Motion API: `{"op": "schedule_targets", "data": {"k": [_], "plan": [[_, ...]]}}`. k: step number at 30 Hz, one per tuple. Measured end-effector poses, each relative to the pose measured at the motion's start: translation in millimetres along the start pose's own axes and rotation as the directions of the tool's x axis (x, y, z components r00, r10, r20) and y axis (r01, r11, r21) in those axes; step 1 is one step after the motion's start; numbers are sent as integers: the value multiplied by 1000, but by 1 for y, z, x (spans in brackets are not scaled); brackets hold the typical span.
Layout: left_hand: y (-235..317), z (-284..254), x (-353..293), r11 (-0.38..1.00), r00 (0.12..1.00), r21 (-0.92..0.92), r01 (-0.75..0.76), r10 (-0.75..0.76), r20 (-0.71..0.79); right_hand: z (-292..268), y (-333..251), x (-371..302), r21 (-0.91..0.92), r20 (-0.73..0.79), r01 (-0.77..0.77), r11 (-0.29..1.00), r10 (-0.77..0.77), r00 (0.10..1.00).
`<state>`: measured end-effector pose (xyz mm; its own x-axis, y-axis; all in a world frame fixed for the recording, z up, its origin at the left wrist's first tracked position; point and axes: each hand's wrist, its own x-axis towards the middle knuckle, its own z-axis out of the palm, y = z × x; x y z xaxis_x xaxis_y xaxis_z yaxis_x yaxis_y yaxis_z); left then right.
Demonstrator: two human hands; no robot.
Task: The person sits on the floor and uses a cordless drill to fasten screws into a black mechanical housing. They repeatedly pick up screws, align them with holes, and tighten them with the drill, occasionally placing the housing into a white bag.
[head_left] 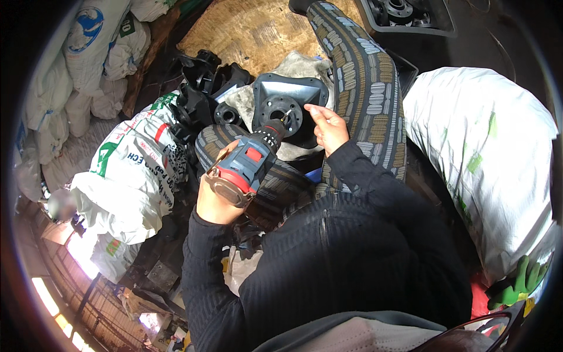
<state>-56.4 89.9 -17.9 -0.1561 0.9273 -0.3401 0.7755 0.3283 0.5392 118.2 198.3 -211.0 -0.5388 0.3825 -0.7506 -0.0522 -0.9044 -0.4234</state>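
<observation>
My left hand [220, 202] is wrapped round the handle of a grey and red cordless drill [243, 164]. The drill's bit reaches the round, holed hub of a black flanged part [278, 112], which has a square rim with rounded corners. That part lies on a pale grey cloth [293, 66] between my legs. At the part's right edge is my right hand [329, 128], its thumb and forefinger drawn together near the rim. Whatever is between those fingertips, if anything, is too small to make out.
Several black moulded parts [202, 73] are heaped at the left, beside a printed white sack [132, 170]. A large white sack [481, 146] bulges at the right, with a green glove [521, 284] below it. A black crate [410, 17] holding parts stands at the far right.
</observation>
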Motion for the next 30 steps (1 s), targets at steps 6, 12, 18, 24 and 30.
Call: {"op": "schedule_targets", "data": {"k": [6,12,18,24,30], "plan": [[-14,4,22,996,992,87,-28,17,125,10,9,23,-218,-49,153,964,-167,985],[16,-18,50,993,971,10,115,-115,212,4,15,28,-303,-6,136,943,-144,990],[4,-27,63,986,959,154,-68,22,283,4,10,26,-465,41,170,869,-170,985],[6,-18,70,986,937,158,51,-102,334,4,11,26,-532,54,243,811,-254,966],[5,-6,71,984,960,176,-29,-21,280,4,-3,21,-580,99,252,775,-241,966]]}}
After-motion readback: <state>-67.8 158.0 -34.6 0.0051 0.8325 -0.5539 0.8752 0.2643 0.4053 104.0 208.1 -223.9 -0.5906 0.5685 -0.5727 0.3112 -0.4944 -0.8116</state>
